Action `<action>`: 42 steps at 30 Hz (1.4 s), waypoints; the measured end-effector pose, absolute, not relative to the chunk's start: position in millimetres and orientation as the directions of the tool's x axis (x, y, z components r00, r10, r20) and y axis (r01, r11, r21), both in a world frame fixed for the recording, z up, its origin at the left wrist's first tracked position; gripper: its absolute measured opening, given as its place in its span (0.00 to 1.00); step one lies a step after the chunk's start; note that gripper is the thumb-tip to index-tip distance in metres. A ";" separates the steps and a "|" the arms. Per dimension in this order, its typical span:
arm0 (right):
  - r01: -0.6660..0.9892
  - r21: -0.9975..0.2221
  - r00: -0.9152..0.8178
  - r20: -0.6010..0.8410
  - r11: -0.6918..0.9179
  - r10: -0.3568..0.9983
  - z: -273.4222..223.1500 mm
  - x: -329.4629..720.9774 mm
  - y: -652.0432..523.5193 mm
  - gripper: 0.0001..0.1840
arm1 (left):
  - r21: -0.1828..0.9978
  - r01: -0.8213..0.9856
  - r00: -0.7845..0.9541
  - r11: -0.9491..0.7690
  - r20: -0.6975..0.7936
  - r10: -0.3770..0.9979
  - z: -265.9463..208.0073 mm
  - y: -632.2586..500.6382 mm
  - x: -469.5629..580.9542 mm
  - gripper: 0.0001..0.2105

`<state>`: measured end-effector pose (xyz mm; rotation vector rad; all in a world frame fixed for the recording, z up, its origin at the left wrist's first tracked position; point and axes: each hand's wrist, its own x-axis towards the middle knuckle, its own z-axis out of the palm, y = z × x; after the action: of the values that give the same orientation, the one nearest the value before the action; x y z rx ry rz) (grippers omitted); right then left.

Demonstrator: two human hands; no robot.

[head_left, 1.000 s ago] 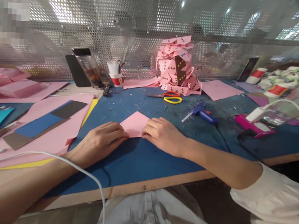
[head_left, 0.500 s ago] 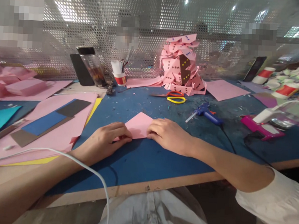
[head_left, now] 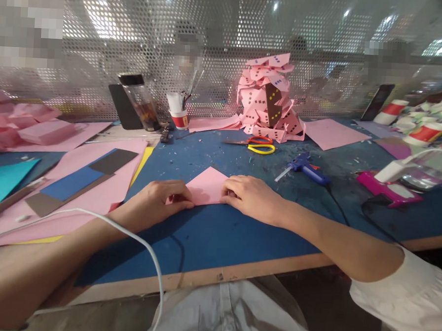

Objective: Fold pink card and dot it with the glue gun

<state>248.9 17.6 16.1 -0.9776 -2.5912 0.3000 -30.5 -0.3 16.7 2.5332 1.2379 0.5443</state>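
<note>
A pink sheet of paper [head_left: 207,184] lies on the blue tabletop in front of me, its visible part a triangle with the point away from me and a straight near edge. At the left end of that edge, my left hand [head_left: 167,198] pinches the paper between thumb and curled fingers. My right hand [head_left: 247,194] holds the other end the same way, thumb and fingers closed on it. Both side corners are hidden under the hands.
Scissors [head_left: 261,147] and a blue glue gun [head_left: 305,170] lie beyond my right hand. A pink paper stack with dots [head_left: 259,101] stands at the back. Cut card strips [head_left: 72,181] lie on pink sheets at left. A white cable [head_left: 128,234] crosses my left forearm.
Both hands stay on the pink paper at its near edge. Their fingers have shifted only slightly, and the view has moved a little.
</note>
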 end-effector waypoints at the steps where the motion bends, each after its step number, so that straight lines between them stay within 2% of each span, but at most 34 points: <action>1: 0.596 -0.324 -0.697 0.247 0.735 0.674 16.5 248.9 17.8 0.05 | 0.398 0.700 0.565 -0.594 0.200 0.800 18.2 0.9 -31.9 0.11; 5: 0.611 -0.345 -0.683 0.226 0.713 0.695 18.5 249.6 18.3 0.04 | 0.397 0.722 0.567 -0.567 0.131 0.813 25.2 3.5 -38.2 0.13; 11: 0.635 -0.360 -0.685 0.145 0.683 0.714 24.9 253.3 19.9 0.05 | 0.410 0.831 0.461 -0.376 -0.128 0.878 41.5 3.4 -44.3 0.17; 17: 0.656 -0.373 -0.683 0.077 0.656 0.726 29.9 257.9 22.9 0.05 | 0.386 0.849 0.464 -0.362 -0.215 0.859 54.6 1.5 -46.6 0.17; 28: 0.718 -0.334 -0.664 -0.066 0.610 0.745 44.8 273.1 26.5 0.06 | 0.357 0.863 0.458 -0.357 -0.255 0.852 50.8 7.9 -64.6 0.16; 42: 0.765 -0.294 -0.634 -0.192 0.572 0.749 55.2 291.6 35.2 0.11 | 0.317 0.919 0.338 -0.233 -0.332 0.881 51.4 15.2 -69.4 0.19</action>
<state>291.6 35.2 55.2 -1.3619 -2.8262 0.5646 -69.4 15.2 51.4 2.1537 1.5768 -0.1141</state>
